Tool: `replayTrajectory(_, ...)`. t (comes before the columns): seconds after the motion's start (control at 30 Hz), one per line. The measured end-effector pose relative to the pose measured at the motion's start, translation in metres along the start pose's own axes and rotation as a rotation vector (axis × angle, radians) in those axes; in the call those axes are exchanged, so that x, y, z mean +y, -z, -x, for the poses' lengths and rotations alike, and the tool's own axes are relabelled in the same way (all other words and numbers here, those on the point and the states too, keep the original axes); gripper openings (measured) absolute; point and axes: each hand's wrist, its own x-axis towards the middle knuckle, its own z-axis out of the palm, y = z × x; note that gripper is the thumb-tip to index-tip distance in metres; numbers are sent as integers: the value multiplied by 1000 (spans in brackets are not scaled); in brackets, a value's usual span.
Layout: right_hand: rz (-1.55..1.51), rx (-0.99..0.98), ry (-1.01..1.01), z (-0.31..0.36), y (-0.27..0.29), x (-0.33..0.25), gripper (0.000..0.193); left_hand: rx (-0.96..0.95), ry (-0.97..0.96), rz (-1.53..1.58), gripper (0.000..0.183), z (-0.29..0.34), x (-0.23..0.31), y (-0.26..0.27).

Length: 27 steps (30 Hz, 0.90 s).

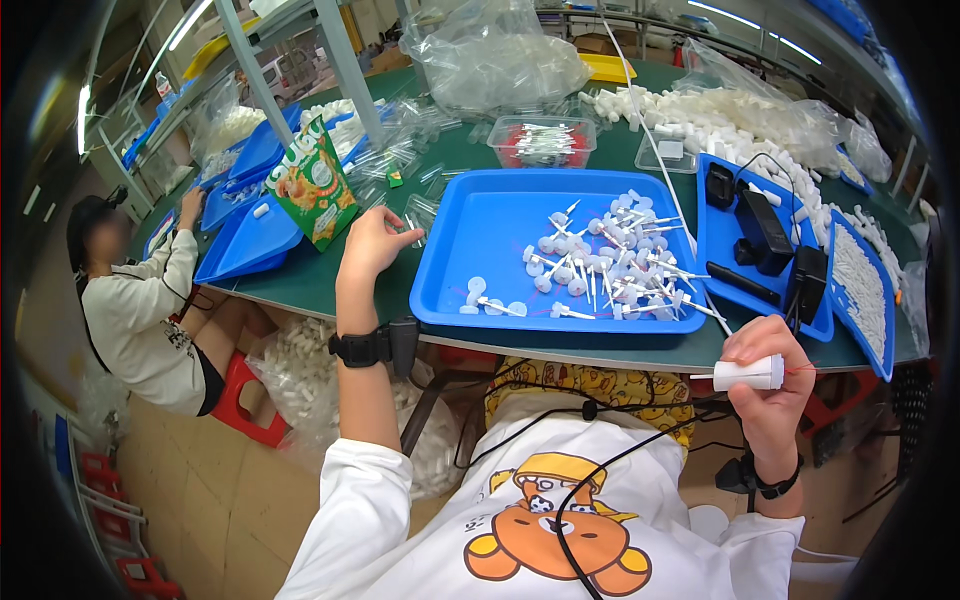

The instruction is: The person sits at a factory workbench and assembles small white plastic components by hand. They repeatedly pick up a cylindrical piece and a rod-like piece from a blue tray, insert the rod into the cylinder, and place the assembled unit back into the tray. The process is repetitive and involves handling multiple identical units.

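Observation:
My right hand (772,412), at the right in front of the table edge, is closed on a white plastic cylinder (748,375) held sideways. A thin white stick pokes out of the cylinder's left end, and a fine red thread shows by the fingers. Over the table, my left hand (372,245) has its thumb stretched apart from the bent fingers. Close to those fingertips lies a clear plastic tube (420,213); contact is hard to make out. Between the hands sits a blue tray (470,225) with a pile of white sticks with round translucent discs (610,262).
A green snack bag (318,185) stands left of my left hand. Behind the tray is a clear box (497,140) of white sticks. At right, a blue tray (715,235) holds black devices, beside a tray of small white pieces (860,285). Another person (140,300) sits at left.

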Motion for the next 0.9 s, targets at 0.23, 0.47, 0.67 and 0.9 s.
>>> replayTrajectory(0.23,-14,-27,-11,-1,0,-2,22,-133,59,-23,41,-5,2,-5)
replayTrajectory(0.47,-2,-57,-33,-1,2,-3,24,-113,20,7,30,0,10,-5)
replayTrajectory(0.67,17,-65,-26,-1,2,-3,25,-112,20,-3,29,1,9,-5)
replayTrajectory(0.9,34,-54,-7,-1,3,-3,23,-113,26,-32,31,2,11,-2)
